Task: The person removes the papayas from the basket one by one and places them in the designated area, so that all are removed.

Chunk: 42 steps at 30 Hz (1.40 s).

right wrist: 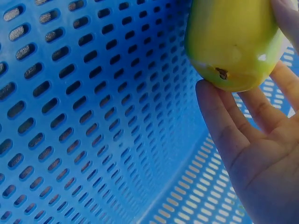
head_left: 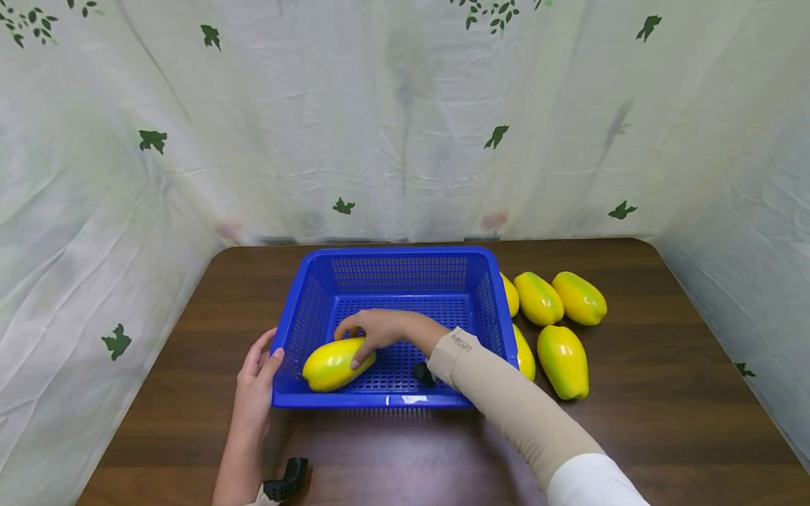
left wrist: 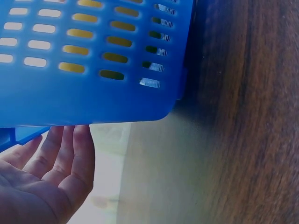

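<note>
A blue plastic basket (head_left: pixel 405 401) with slotted walls stands on the table. My left hand (head_left: pixel 258 372) grips its left rim, thumb on top and fingers outside; the left wrist view shows these fingers (left wrist: pixel 80 154) at the rim's underside. Inside the basket, at the front left, my right hand (head_left: pixel 386 330) holds a glossy yellow-green papaya (head_left: pixel 330 367) between thumb and fingers. The right wrist view shows the papaya's dark stem scar, with fingertips around that end of the papaya (right wrist: pixel 233 51). Whether the papaya touches the basket floor I cannot tell.
Several more papayas (head_left: pixel 563 362) lie on the brown wooden table (head_left: pixel 664 393) right of the basket, some partly hidden behind its right wall. White cloth (head_left: pixel 405 140) with green leaf prints hangs behind and at both sides. A black wrist device (head_left: pixel 287 479) sits on my left wrist.
</note>
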Tool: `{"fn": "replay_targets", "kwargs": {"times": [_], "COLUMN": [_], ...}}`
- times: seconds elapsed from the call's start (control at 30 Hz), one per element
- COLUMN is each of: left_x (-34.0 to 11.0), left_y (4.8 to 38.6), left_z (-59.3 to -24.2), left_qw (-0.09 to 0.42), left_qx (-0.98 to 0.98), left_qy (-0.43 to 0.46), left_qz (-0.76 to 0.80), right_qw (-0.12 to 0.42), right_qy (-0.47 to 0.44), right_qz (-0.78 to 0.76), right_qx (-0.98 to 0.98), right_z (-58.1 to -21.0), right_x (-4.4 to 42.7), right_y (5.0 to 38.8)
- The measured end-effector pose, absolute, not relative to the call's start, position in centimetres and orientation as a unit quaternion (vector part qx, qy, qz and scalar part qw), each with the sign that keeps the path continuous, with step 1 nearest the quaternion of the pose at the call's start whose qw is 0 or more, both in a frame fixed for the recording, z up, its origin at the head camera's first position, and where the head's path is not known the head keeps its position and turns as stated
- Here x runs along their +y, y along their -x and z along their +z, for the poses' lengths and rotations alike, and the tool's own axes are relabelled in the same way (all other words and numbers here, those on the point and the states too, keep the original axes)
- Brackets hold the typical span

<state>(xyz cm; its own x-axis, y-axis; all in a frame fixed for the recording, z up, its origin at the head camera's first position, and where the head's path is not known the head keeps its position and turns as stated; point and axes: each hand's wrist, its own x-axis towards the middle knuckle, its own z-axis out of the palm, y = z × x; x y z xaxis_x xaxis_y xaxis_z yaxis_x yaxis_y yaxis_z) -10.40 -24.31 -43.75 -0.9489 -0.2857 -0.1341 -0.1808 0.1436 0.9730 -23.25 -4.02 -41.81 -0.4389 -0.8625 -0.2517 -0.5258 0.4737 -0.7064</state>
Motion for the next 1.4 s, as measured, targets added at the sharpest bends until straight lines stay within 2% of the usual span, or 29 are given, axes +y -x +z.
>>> {"fn": "replay_targets", "kwargs": {"times": [0.6, 1.4], "left_x": [-24.2, -24.3], "left_y": [10.4, 10.4], "left_z": [-43.7, -43.9], "left_qw": [0.041, 0.049], "left_qx": [-0.758, -0.747], "left_qy": [-0.160, -0.154], "left_qz": [-0.631, -0.644], "right_qw": [0.250, 0.144], "right_qy": [0.402, 0.352], "right_qz": [-0.382, -0.475], "right_qx": [0.794, 0.794], "right_z": [-40.1, -37.7], "right_x": [0.2, 4.1], "right_y": [24.1, 22.5]}}
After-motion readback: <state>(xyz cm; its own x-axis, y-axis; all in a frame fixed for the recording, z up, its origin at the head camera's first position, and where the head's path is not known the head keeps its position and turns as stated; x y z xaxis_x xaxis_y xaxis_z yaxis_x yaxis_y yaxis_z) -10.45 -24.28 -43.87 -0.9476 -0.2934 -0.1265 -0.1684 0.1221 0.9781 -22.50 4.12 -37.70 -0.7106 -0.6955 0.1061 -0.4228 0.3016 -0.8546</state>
